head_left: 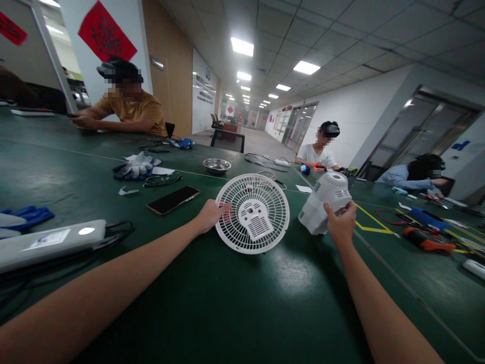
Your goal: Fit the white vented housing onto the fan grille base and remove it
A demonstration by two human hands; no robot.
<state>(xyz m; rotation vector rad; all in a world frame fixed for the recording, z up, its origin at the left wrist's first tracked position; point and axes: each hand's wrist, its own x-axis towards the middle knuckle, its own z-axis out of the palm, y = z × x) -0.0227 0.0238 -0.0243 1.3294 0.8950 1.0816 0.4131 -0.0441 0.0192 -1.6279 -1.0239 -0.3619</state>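
My left hand (211, 214) grips the left rim of a round white fan grille (258, 230), thumb on its face and the other fingers behind it. The grille stands tilted up, with a vented plate and small holes at its centre. To the right, my right hand (341, 220) is closed round a white plastic housing (317, 205), a rounded body with vent slots near its top, held tilted. Its lower end is close to the tabletop; whether it touches I cannot tell. Grille and housing are apart.
On the green table (227, 303) lie a black phone (173, 199), gloves (136, 168), a metal bowl (216, 165) and a white device (53, 245) with a cable. An orange-black meter (428, 239) lies right. Several people sit around the table.
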